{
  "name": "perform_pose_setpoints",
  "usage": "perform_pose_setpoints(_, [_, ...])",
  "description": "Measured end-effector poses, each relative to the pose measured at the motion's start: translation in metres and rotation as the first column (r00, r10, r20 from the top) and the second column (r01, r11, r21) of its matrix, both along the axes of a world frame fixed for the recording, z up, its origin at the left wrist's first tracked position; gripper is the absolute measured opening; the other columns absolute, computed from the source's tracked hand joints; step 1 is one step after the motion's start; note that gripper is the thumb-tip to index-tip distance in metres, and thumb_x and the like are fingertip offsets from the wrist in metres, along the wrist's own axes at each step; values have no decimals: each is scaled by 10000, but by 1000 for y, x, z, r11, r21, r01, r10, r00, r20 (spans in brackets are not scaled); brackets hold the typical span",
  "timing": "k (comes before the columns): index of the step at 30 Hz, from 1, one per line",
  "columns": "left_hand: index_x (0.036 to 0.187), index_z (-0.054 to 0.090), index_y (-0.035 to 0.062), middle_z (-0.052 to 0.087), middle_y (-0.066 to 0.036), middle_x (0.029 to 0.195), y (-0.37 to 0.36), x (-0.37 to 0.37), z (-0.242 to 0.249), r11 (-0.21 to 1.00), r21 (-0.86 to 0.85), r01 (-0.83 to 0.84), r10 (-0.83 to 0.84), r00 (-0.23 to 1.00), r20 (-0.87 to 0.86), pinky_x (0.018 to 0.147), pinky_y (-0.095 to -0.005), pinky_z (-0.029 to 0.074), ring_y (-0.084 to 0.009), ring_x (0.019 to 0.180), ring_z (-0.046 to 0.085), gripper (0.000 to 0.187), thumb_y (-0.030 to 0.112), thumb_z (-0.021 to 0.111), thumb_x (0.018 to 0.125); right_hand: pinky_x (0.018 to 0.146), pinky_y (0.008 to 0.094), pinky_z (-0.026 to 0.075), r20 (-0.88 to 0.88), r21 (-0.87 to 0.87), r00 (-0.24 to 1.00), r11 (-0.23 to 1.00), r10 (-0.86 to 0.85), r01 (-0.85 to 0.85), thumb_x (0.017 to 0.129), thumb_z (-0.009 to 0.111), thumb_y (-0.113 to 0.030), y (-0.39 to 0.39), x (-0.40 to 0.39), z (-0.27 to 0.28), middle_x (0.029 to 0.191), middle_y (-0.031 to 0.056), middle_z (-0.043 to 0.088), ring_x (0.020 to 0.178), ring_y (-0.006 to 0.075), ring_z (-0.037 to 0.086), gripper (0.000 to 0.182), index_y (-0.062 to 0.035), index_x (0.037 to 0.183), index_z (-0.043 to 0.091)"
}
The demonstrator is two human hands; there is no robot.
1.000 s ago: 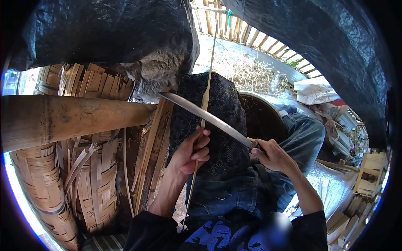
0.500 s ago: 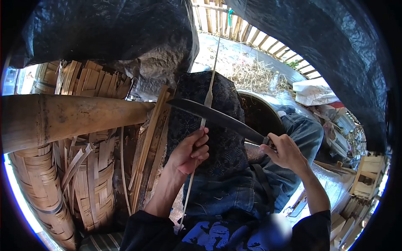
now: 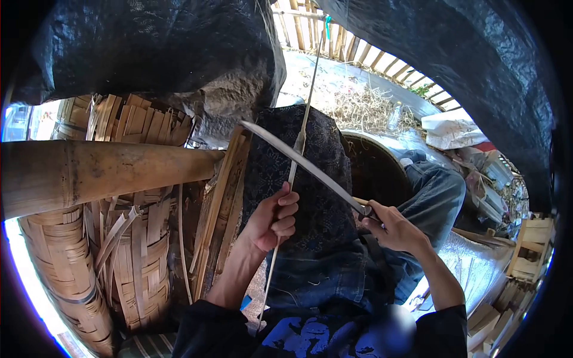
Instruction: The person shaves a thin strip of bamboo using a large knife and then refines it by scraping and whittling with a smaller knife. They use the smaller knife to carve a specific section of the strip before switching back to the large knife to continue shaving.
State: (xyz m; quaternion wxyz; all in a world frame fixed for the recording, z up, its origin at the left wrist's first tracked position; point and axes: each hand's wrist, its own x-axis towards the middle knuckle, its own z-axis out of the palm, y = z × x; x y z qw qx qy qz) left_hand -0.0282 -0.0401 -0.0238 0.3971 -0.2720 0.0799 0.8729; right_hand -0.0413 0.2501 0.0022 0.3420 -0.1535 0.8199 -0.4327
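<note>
A long, thin bamboo strip (image 3: 308, 102) runs from near my waist up toward the slatted fence. My left hand (image 3: 273, 219) is closed around it below the blade. In my right hand (image 3: 394, 225) is the handle of a long, curved knife (image 3: 319, 174). Its blade lies across the strip just above my left hand, with the tip pointing up and left. The edge's exact contact with the strip is hard to make out. Beneath both lies a dark patterned cloth (image 3: 262, 173) over my lap.
A thick bamboo pole (image 3: 119, 170) juts in from the left above woven bamboo baskets (image 3: 65, 268). Split bamboo pieces (image 3: 218, 209) lean left of my lap. A round dark container (image 3: 376, 164) stands beside my jeans-clad leg (image 3: 439, 191). Pale shavings (image 3: 361, 107) lie beyond.
The knife has turned, so its blade now looks bright and narrow instead of dark and broad. My right hand has shifted slightly left and down; my left hand keeps its grip.
</note>
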Motion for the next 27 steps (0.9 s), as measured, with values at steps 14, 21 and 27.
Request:
perform_pose_setpoints(14, [769, 383, 163, 204, 70, 531, 1, -5, 1, 999, -21, -32, 33, 999, 26, 333, -194, 111, -27, 357, 135, 362, 399, 279, 1023, 599, 348, 475, -10, 55, 999, 998, -35, 36, 881, 641, -243, -10, 1, -15, 729, 174, 642, 643, 251, 656, 392, 62, 1110, 550])
perform_pose_setpoints(21, [735, 369, 186, 191, 78, 520, 5, -9, 6, 982, -169, 82, -84, 996, -6, 329, -197, 110, -28, 356, 120, 373, 433, 318, 1010, 577, 353, 472, -72, 51, 997, 998, -30, 34, 868, 654, -222, -19, -2, -14, 734, 184, 650, 640, 265, 667, 346, 64, 1037, 555])
perform_pose_setpoints(27, [729, 367, 192, 195, 81, 531, 1, -4, -12, 999, -38, 10, -12, 999, -47, 347, -218, 103, -36, 376, 139, 378, 452, 341, 1001, 578, 390, 473, -147, -1, 988, 999, 35, -35, 852, 675, -248, -22, -4, -18, 691, 181, 632, 620, 315, 651, 337, 45, 939, 534])
